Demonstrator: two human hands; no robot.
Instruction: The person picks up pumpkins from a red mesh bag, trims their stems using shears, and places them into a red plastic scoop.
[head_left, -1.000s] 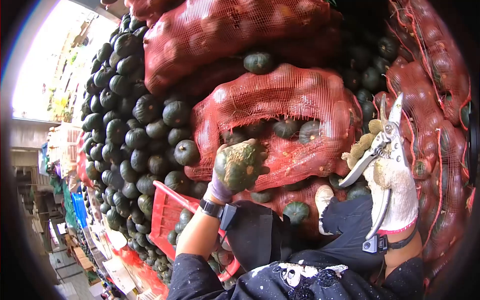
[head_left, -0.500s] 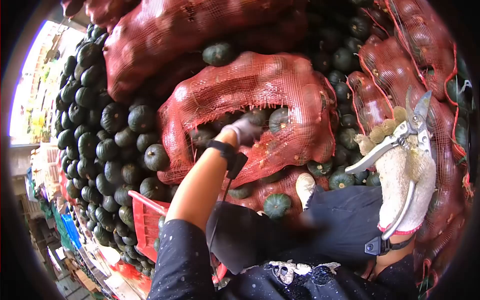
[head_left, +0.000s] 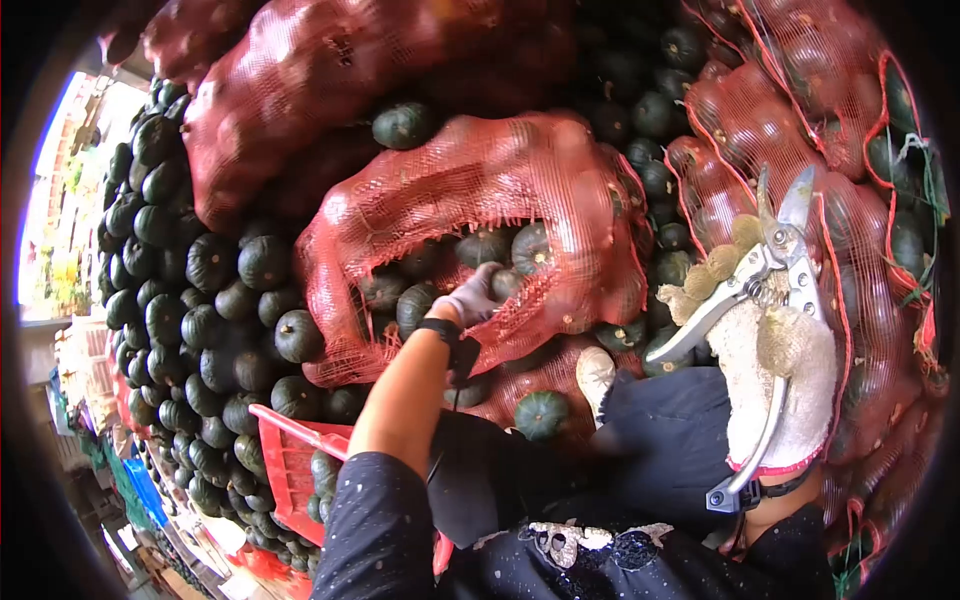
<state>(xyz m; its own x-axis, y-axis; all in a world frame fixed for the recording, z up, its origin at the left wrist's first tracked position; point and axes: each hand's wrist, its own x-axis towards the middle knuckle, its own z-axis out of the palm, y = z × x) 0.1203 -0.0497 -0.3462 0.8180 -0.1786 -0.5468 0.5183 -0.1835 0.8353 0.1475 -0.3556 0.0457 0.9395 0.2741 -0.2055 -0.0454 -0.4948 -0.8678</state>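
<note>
Pumpkin sits just right of my left hand, mid-frame; I can't tell its grip. Right hand, farther right, clamps shears.

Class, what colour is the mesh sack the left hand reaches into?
The sack is red, best seen in the head view.

Bright white daylight came through a wide opening at the far left, where blurred yellow-green foliage showed beside a pale grey ledge. A bright blue, smooth-looking object stood on the left; deep shadow darkened the far middle.
</note>
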